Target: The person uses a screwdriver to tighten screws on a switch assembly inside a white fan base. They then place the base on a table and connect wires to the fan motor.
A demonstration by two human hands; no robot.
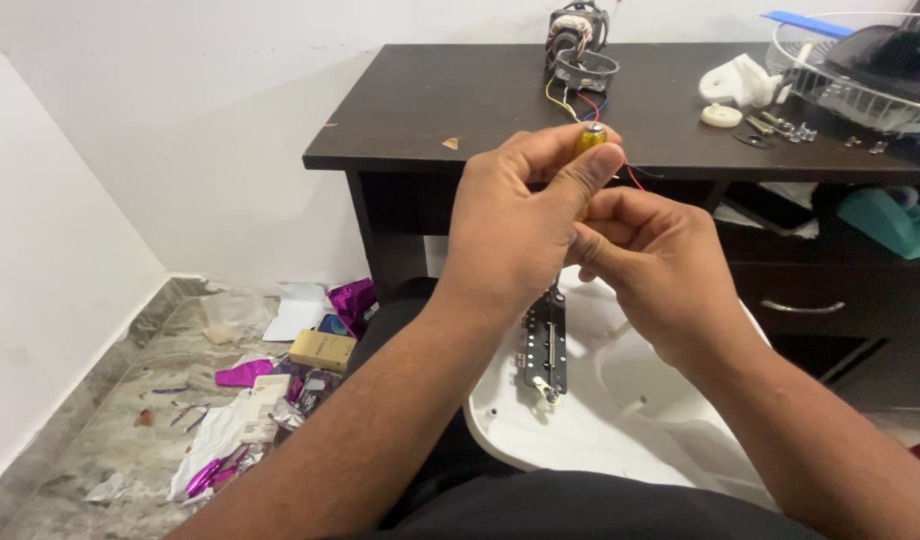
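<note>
Hands: I see my left hand (520, 225) pinching a small yellow cylinder (590, 138); right hand (660, 265) curled beside it, its grip unclear
Surface: dark desk (430, 110) holds a motor (578, 45)
Room: white wall (180, 100); littered stone floor (130, 420)

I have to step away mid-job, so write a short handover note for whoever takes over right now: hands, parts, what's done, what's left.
Left hand: pinches a small yellow cylindrical part between thumb and fingers, raised above the lap.
Right hand: closed just below it, at the thin wires from the part.
White plastic housing with a dark switch board rests on the lap.
Motor stands on the dark table, with screws and white plastic pieces nearby.
Done: unit opened, motor out.
Left: apparently the wiring and reassembly.
</note>
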